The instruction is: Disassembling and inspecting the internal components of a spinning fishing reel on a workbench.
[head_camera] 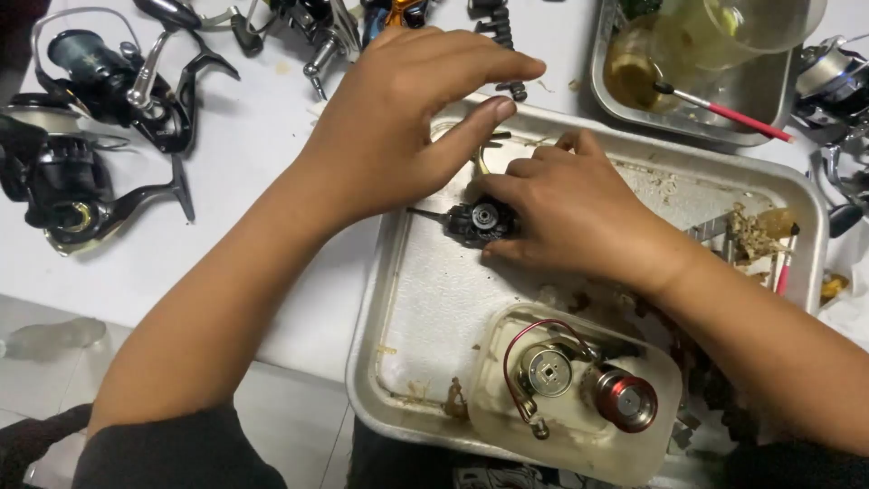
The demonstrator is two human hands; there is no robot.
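Note:
My right hand (566,213) grips a small black reel part (477,222) with a round bearing in its middle, resting it on the white lining of a metal tray (367,349). A thin shaft sticks out of the part to the left. My left hand (407,118) hovers just above it with fingers spread and the thumb pointing down toward the part; it holds nothing that I can see.
A shallow plastic dish (579,453) in the tray's near corner holds a red spool (626,400) and a round metal piece. Fishing reels (81,163) lie on the white table at left. A second metal tray (715,109) with a red-handled brush sits far right.

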